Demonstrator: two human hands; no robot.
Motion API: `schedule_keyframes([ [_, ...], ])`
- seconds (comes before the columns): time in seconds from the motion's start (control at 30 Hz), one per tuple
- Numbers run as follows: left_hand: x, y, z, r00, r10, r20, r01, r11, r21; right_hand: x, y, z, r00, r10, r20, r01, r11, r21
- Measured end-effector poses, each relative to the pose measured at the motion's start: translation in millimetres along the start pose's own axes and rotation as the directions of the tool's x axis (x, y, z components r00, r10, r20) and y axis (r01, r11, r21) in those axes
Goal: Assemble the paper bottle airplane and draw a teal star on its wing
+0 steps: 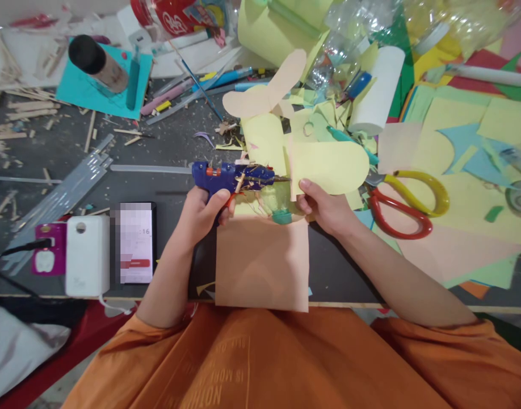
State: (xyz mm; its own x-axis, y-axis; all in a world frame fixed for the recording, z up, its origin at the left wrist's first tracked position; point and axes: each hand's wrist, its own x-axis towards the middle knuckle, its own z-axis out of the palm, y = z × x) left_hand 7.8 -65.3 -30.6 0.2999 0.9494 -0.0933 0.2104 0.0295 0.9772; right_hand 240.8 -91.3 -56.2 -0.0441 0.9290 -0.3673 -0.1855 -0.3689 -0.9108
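Glue gun (216,179) clasped in left grip (203,211); right grip (324,208) pinches yellow paper (332,165) beside nozzle (281,178).

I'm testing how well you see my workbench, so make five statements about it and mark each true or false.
1. The left hand holds a blue glue gun. True.
2. Both handles of the scissors are red. False: one is yellow.
3. The nozzle points toward the right hand. True.
4. The right hand grips the scissors. False: it holds a yellow paper piece.
5. The phone lies between the white box-shaped device and the left forearm. True.
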Motion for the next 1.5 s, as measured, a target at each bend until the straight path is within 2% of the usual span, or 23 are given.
schedule_keyframes([
  [0.2, -1, -4, 0, 0.999, -0.032, -0.019, 0.032, 0.999, -0.017, 0, 3, -3, 1.0, -0.008, 0.018, 0.008, 1.0, 0.005],
  [0.53, -1, 6, 2, 0.994, -0.095, -0.049, 0.093, 0.995, -0.028, 1, 8, -5, 0.999, -0.024, 0.044, 0.025, 1.0, -0.014],
  [0.93, -1, 2, 2, 0.995, -0.057, -0.079, 0.054, 0.998, -0.044, -1, 7, -6, 0.997, -0.022, 0.068, 0.023, 1.0, -0.007],
  [1.5, -2, 5, 2, 0.992, -0.079, -0.101, 0.08, 0.997, 0.005, -2, 2, -5, 0.995, -0.018, 0.093, 0.024, 0.998, -0.061],
])
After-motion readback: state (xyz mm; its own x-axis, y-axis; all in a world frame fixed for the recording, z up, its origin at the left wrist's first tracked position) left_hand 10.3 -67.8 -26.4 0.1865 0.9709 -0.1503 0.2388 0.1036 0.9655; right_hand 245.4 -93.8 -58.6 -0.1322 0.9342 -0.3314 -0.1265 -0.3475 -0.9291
